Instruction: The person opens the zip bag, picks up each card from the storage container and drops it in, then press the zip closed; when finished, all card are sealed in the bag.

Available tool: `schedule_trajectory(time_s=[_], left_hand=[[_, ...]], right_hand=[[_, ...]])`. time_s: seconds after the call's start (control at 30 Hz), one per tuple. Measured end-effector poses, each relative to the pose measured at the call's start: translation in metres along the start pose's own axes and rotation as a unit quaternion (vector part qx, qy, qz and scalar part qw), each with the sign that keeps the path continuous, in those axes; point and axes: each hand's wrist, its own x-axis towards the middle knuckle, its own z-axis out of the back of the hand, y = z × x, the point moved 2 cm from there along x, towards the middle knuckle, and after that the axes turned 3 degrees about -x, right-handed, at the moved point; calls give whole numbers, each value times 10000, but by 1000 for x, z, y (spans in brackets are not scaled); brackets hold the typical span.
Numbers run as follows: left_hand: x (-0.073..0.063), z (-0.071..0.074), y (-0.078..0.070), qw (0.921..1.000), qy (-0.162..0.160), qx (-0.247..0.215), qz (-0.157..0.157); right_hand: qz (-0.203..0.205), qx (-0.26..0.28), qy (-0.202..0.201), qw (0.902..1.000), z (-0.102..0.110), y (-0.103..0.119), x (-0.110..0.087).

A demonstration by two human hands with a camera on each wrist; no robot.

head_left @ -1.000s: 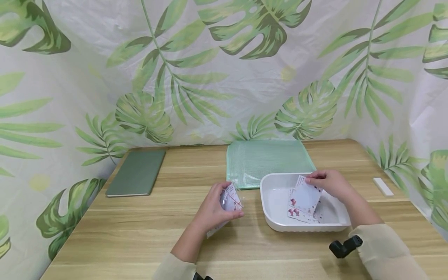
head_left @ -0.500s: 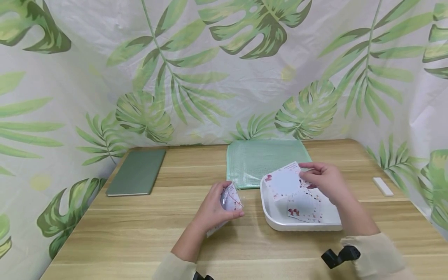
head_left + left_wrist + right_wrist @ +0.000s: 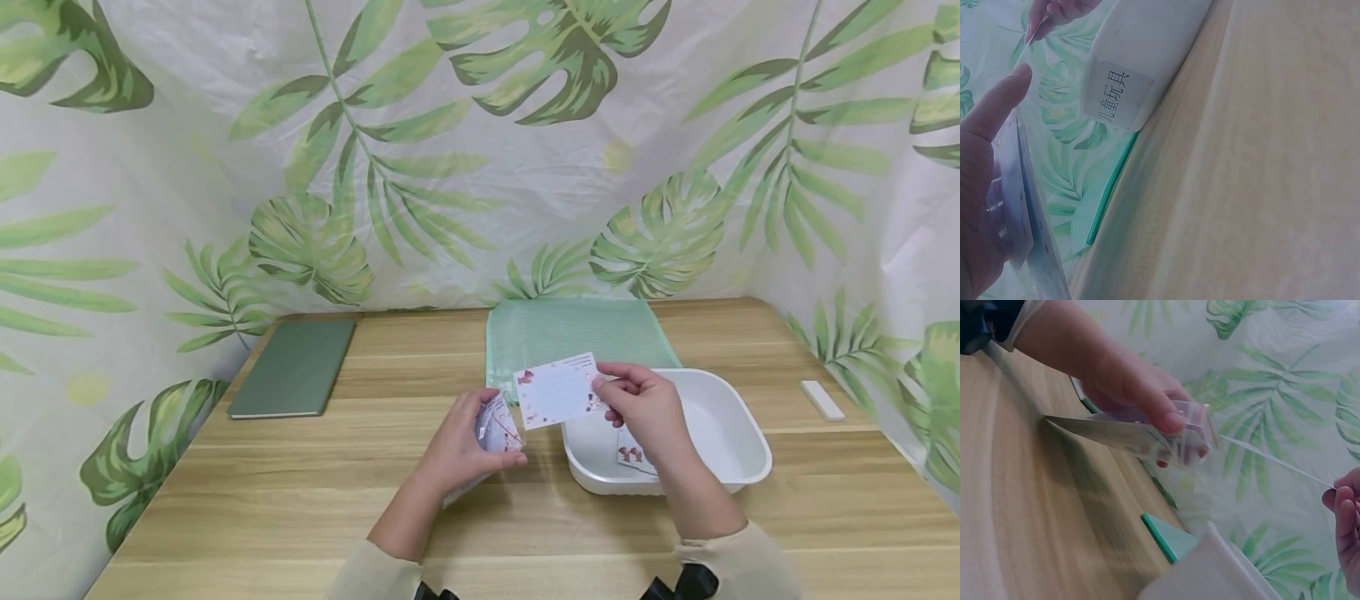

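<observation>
Gripping a clear bag of cards [image 3: 498, 427] in the left hand [image 3: 456, 446], pinching a printed card [image 3: 557, 390] in the right hand [image 3: 647, 412] mid-frame, seemingly midway through bagging, with other cards [image 3: 632, 455] left in the white tub [image 3: 723, 429], lower right.

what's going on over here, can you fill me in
A person is handling printed cards. Their left hand holds a clear plastic bag with cards inside, and their right hand pinches a printed card by one end. That card is right by the bag but outside it; whether they touch is hard to tell. At least one more card lies in the white tub, and a green mesh pouch lies behind.
</observation>
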Motion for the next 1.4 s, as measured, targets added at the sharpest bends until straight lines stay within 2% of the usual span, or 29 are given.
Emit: schedule_trajectory(time_s=[0.2,0.53,0.73,0.93,1.17,1.4], left_hand=[[0,0,0,10000,-22,-6,-52],[-1,-1,2,9997,-145,173,-42],[-1,-1,2,9992,-128,316,-217],[-1,-1,0,9985,-108,350,-405],[-1,-1,0,9989,-99,273,-368],[-1,0,0,9989,-120,228,-388]], right_hand=[[-184,-141,143,9996,-10,-3,-5],[-350,-628,200,9972,-10,-1,-9],[-422,-715,258,9962,-9,1,-9],[-270,-634,399,9968,-15,-1,-5],[81,-503,605,9969,-33,-4,-5],[268,-262,1256,9914,-43,-11,-6]])
